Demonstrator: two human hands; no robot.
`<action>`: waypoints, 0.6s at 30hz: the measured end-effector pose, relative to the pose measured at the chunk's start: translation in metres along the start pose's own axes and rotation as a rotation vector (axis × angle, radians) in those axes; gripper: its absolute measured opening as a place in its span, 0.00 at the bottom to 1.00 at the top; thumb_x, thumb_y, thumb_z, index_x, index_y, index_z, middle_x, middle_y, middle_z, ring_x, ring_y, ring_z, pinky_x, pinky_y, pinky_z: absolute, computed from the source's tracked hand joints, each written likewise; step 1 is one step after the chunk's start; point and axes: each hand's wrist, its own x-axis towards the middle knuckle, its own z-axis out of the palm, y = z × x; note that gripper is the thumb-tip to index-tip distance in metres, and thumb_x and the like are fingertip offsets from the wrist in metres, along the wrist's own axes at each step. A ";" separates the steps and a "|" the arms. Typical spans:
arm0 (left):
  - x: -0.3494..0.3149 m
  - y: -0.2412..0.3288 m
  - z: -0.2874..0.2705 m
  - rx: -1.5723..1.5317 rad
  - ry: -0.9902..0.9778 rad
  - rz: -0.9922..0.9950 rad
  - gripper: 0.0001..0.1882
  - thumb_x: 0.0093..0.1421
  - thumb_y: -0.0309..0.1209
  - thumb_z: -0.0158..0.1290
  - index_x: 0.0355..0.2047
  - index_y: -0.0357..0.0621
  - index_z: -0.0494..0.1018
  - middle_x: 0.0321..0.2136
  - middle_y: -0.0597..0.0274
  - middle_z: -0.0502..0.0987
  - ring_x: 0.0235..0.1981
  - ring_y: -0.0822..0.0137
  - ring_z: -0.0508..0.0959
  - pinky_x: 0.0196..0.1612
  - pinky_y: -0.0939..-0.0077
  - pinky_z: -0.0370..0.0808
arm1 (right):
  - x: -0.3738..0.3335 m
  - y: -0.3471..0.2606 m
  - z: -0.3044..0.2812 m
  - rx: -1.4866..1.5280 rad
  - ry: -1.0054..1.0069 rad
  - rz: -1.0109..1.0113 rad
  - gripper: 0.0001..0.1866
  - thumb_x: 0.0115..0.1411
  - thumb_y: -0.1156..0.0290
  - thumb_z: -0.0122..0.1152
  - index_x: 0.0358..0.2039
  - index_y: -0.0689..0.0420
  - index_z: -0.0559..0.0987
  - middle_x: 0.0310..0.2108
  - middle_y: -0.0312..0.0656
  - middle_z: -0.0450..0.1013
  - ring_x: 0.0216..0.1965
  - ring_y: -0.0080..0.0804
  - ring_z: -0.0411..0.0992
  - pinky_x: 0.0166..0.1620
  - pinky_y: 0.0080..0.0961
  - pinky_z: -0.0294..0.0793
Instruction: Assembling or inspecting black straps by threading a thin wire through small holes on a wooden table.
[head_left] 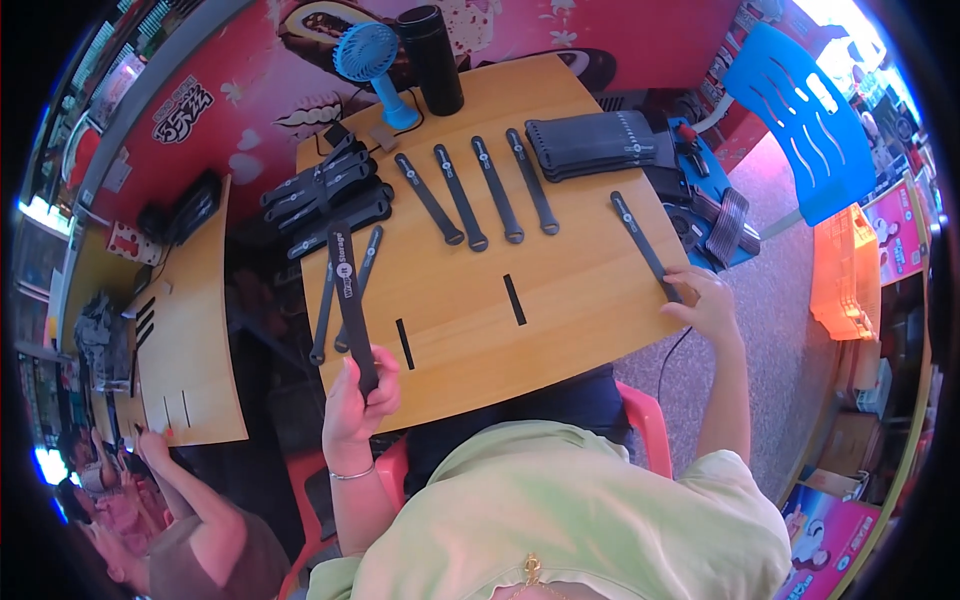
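Beyond your left grip (358, 402) lie bundled black straps (330, 195), matte and flat, too overlapped to count; nearer it, two loose straps (324, 310). That grip is closed on a held strap (352, 300), dark, slim, raised, with pale lettering. To its right, the smooth wood-grained bench (580, 280) bears two narrow black bars (514, 300), four round-ended straps (495, 190) beyond them, then stacked black straps (590, 150). Your right grip (708, 308) touches a single strap's (645, 245) near end; whether it pinches, I cannot tell.

From the head, the lone view (wide fisheye) faces down and forward over the near table (450, 340).
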 end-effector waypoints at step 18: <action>0.011 -0.007 0.019 -0.062 0.233 0.018 0.23 0.66 0.43 0.36 0.53 0.37 0.61 0.21 0.64 0.63 0.19 0.71 0.65 0.21 0.81 0.63 | 0.062 -0.009 0.037 -0.180 0.148 -0.121 0.11 0.50 0.73 0.60 0.36 0.53 0.80 0.40 0.35 0.76 0.41 0.34 0.73 0.43 0.27 0.72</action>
